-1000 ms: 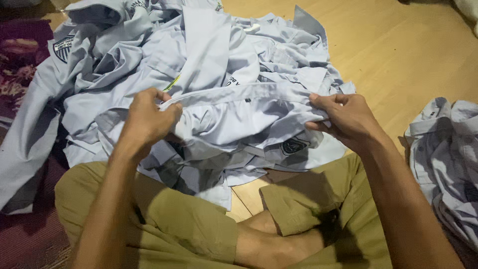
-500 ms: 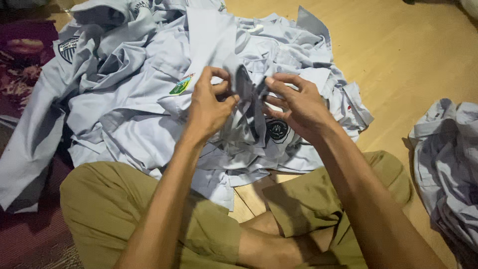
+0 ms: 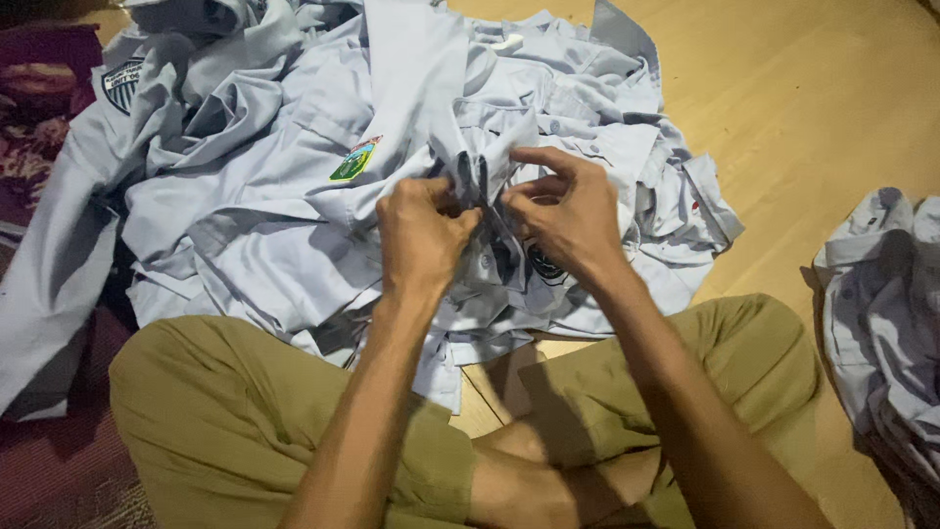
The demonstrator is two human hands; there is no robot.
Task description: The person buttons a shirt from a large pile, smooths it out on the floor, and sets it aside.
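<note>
I sit cross-legged on the wooden floor (image 3: 832, 108) in olive trousers (image 3: 245, 411), with a big heap of shirts (image 3: 245, 196) spread out in front of my knees. My left hand (image 3: 423, 240) and my right hand (image 3: 568, 211) meet close together over the middle of the heap, almost knuckle to knuckle. Between them I hold a pale grey-blue shirt (image 3: 480, 181), bunched up into a narrow fold of cloth that stands up between my fingers. My left hand is curled shut, thumb and fingers pinched on the near side of that fold. My right hand is closed on the other side of it, the forefinger stretched out over the top and the rest of the fingers bent in around the cloth. The shirt I grip lies on top of the heap, just beyond my shins, and its lower part hangs down toward a dark round badge (image 3: 543, 263) below my right hand. To the left of my left hand a small green and yellow patch (image 3: 354, 160) shows on a sleeve. A second, smaller pile of the same pale shirts (image 3: 881, 313) lies well apart at my right, beside my knee. At my left, a dark red patterned rug (image 3: 39, 127) runs under the edge of the heap.
</note>
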